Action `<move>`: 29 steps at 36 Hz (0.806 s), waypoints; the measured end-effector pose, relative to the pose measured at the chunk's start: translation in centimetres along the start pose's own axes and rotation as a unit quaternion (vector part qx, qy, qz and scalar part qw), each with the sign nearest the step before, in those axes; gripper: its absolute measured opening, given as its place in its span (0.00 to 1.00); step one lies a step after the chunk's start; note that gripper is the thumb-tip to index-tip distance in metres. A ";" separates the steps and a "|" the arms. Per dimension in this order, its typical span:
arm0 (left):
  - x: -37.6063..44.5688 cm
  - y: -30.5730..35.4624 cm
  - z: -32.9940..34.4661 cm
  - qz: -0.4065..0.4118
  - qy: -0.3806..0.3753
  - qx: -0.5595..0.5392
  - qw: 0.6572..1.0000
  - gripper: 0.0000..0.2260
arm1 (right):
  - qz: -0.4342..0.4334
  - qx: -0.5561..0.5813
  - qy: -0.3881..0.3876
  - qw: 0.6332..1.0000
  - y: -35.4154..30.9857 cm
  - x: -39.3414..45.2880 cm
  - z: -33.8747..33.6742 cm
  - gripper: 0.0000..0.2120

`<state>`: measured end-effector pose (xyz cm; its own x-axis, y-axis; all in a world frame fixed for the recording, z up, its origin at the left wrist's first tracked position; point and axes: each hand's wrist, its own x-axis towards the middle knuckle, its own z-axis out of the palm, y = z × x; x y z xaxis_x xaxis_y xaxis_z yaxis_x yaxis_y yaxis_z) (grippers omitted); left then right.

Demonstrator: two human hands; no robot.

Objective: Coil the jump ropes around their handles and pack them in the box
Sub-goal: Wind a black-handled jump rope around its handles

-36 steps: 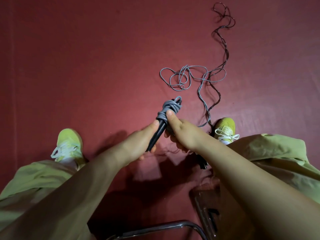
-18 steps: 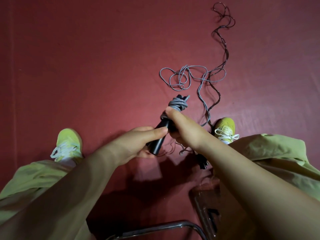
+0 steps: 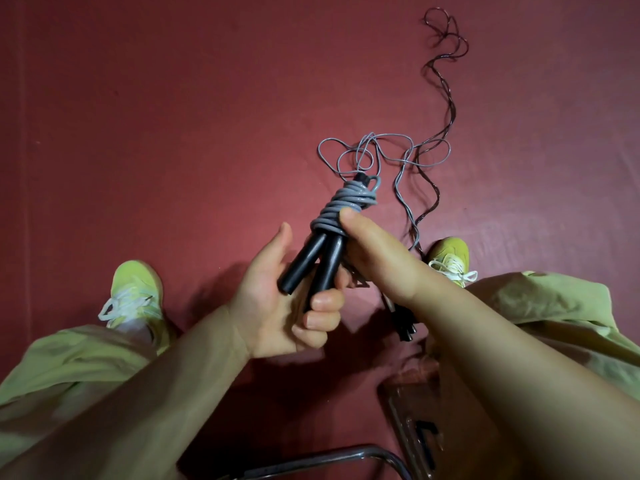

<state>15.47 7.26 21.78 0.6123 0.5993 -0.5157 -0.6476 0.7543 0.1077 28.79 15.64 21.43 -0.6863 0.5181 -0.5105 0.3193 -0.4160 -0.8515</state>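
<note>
A grey jump rope (image 3: 346, 206) is coiled tightly round the upper ends of its two black handles (image 3: 313, 263). My left hand (image 3: 287, 306) lies palm up under the handles, its lower fingers curled round one of them. My right hand (image 3: 375, 256) grips the coil from the right, thumb pressed on the grey wraps. On the floor beyond lie a loose grey rope (image 3: 381, 150) and a dark reddish rope (image 3: 445, 98), tangled together. Their black handles (image 3: 403, 322) show partly under my right forearm. The box (image 3: 415, 427) is mostly hidden at the lower right.
I sit above a dark red floor (image 3: 173, 133) with yellow-green shoes at left (image 3: 135, 292) and right (image 3: 448, 256). A chrome chair tube (image 3: 311, 462) curves along the bottom edge.
The wrapped handles have come up closer and turned more upright. My left hand has rotated palm up and closed its fingers round a handle. The two handle ends now spread apart.
</note>
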 end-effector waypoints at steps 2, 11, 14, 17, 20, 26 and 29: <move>0.0 0.5 0.4 0.015 0.067 0.018 0.997 0.36 | -0.003 -0.047 0.022 0.999 -0.1 -0.1 -0.1 0.32; 0.4 1.1 -0.1 0.030 0.188 0.162 0.968 0.35 | 0.024 -0.182 0.094 0.978 0.9 0.3 -0.3 0.33; 0.6 1.3 -0.5 0.065 0.247 0.272 0.928 0.34 | 0.033 -0.220 0.109 0.969 1.5 0.5 -0.6 0.32; 0.8 1.2 -0.8 0.094 0.283 0.321 0.899 0.33 | 0.044 -0.239 0.126 0.962 1.5 0.3 -0.5 0.31; 0.9 1.2 -1.0 0.117 0.305 0.352 0.877 0.32 | 0.038 -0.225 0.131 0.965 1.2 0.4 -0.3 0.30; 1.1 1.2 -1.8 0.173 0.377 0.501 0.760 0.30 | 0.084 -0.117 0.115 0.983 1.6 0.7 0.1 0.40; 0.9 0.9 -2.0 0.154 0.402 0.579 0.693 0.26 | 0.102 -0.039 0.089 0.990 1.1 0.4 0.1 0.31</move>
<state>14.49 7.90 19.70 -0.2255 0.7878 -0.5731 0.3915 0.6120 0.6872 28.76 15.34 20.28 -0.4785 0.5557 -0.6799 0.4929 -0.4708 -0.7317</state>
